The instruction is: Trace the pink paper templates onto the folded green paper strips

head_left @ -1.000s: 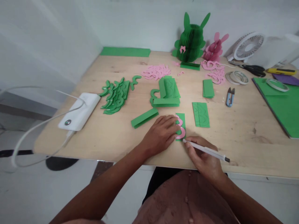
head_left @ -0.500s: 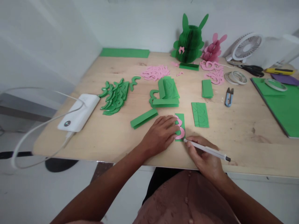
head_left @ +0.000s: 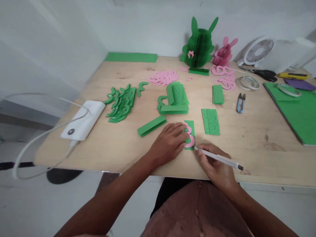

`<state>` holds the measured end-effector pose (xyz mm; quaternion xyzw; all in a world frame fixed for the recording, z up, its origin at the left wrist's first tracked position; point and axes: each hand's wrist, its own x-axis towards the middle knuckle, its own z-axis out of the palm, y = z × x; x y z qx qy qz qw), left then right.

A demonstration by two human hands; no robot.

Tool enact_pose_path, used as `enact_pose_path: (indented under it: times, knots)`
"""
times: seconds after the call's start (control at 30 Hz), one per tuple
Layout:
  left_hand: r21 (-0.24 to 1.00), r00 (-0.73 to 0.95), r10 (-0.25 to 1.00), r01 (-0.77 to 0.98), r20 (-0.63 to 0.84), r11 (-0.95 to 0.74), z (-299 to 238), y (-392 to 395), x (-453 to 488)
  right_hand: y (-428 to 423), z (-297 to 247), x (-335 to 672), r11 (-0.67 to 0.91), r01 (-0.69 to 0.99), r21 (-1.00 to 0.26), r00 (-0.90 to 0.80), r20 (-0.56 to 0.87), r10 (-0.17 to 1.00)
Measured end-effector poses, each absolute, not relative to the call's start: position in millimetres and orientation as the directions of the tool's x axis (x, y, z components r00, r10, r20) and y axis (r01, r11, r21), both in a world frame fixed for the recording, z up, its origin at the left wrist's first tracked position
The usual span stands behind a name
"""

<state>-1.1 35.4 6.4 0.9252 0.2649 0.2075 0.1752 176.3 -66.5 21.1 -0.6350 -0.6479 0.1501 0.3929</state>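
Note:
My left hand (head_left: 170,141) lies flat, its fingertips pressing a pink curved paper cutout (head_left: 190,141) against a small green paper strip (head_left: 191,123). White outlined edges show on the cutout; part of it is under my fingers. In my right hand (head_left: 218,168) is a slim white pen (head_left: 219,158) with a dark rear end, its tip at the cutout's lower right edge. Just right of them rests a green folded paper (head_left: 210,121) with curved pencil-like lines. A narrow folded green strip (head_left: 152,125) is left of my left hand.
Green cutouts (head_left: 120,103) are heaped left, beside a white power bank (head_left: 83,120) with a cable. Pink cutouts (head_left: 163,78) lie behind. Snips (head_left: 240,103), tape rolls (head_left: 247,82), scissors (head_left: 265,74) and a fan (head_left: 260,51) are right. A green paper bunny (head_left: 199,46) stands at the wall.
The view has shifted very slightly. Both hands, the pen and the pink cutout stay in nearly the same place.

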Motion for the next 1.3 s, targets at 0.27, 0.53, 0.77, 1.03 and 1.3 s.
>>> enact_pose_path:
  times: [0.27, 0.53, 0.77, 1.03, 1.3]
  knots:
    - [0.429, 0.771, 0.559, 0.412, 0.306, -0.804, 5.8, 35.0, -0.7, -65.9, 20.6, 178.5, 0.131, 0.681, -0.720, 0.135, 0.299, 0.945]
    - [0.437, 0.768, 0.560, 0.409, 0.310, -0.801, 5.9, 34.6, -0.9, -65.0, 20.9, 179.7, 0.101, 0.688, -0.719, 0.169, 0.294, 0.941]
    - [0.439, 0.769, 0.564, 0.413, 0.302, -0.798, 5.3, 34.6, -0.9, -65.1, 20.4, 179.6, 0.087, 0.671, -0.736, 0.183, 0.278, 0.943]
    - [0.432, 0.771, 0.563, 0.417, 0.297, -0.799, 5.1, 34.6, -1.6, -64.7, 18.8, 180.7, 0.067, 0.642, -0.764, 0.196, 0.248, 0.949]
    - [0.429, 0.766, 0.565, 0.419, 0.306, -0.801, 5.4, 34.1, -1.2, -63.8, 26.0, 184.3, 0.122, 0.582, -0.804, 0.168, 0.266, 0.949]
